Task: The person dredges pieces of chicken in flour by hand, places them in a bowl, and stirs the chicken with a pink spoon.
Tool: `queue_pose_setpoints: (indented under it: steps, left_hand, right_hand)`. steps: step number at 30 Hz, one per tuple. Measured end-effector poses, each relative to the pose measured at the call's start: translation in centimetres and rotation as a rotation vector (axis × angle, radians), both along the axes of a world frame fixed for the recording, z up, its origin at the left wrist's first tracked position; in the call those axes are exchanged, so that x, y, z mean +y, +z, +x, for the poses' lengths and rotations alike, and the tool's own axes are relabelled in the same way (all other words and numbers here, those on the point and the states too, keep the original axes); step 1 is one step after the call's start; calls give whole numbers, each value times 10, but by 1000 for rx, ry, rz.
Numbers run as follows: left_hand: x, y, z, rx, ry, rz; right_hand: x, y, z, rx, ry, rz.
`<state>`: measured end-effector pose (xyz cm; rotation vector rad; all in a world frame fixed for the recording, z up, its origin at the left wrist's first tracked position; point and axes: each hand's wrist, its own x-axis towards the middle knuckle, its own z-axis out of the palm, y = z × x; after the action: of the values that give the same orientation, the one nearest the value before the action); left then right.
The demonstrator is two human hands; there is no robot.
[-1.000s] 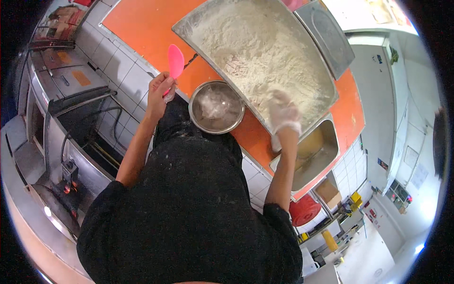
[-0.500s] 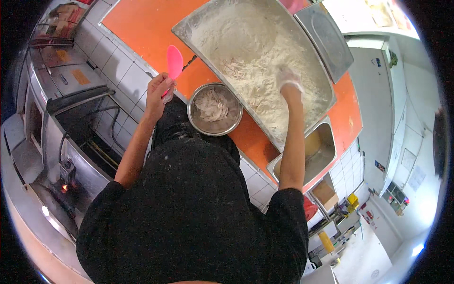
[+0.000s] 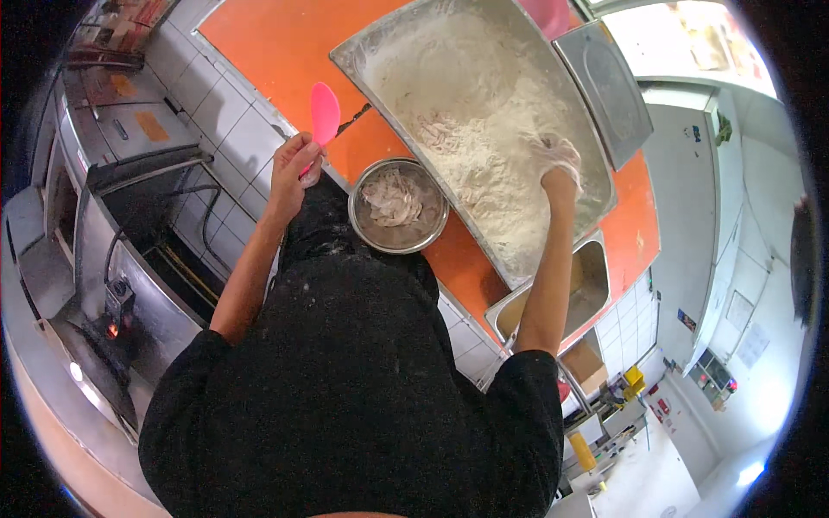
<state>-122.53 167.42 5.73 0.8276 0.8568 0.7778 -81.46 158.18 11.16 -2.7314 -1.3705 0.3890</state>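
Note:
My left hand (image 3: 295, 168) is closed around the handle of a pink rice paddle (image 3: 325, 112), its blade pointing up. A large metal tray (image 3: 471, 226) holds a deep layer of pale flour (image 3: 466, 65). Over the flour's right side is my right hand (image 3: 557, 158), floury and seemingly in a thin clear glove. Its fingers are too blurred and flour-coated to show whether they grip anything. Pinkish strips (image 3: 438, 132) lie partly coated in the flour near the tray's middle. Beside the tray's near edge, a round steel bowl (image 3: 356, 226) holds pale, wet-looking strips (image 3: 393, 198).
The tray rests on an orange table (image 3: 259, 43). A rectangular metal pan (image 3: 596, 289) sits beyond its right end, partly behind my right forearm. A flat metal lid (image 3: 604, 91) leans along the far side. To my left stands a steel fryer-like appliance (image 3: 151, 285).
My right hand has shifted right and slightly up from the flour, toward the tray's far side. My left hand still holds the paddle. The whole view has tilted slightly.

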Motion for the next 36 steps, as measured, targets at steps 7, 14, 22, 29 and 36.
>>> queue_pose_setpoints:
  steps: [7,14,22,29,36]
  left_hand:
    - [1,3,10,23,-25,4]
    - [2,5,15,6,-70,44]
    - [3,3,15,-34,-85,30]
    - [1,11,17,9,-74,26]
    - [-1,13,17,20,-80,22]
  right_hand:
    - [-34,31,4,16,-183,172]
    - [-55,14,21,241,-280,91]
    - [-87,-2,17,374,-440,337]
    - [-82,82,-39,648,-625,303]
    - [-79,86,-116,740,52,210]
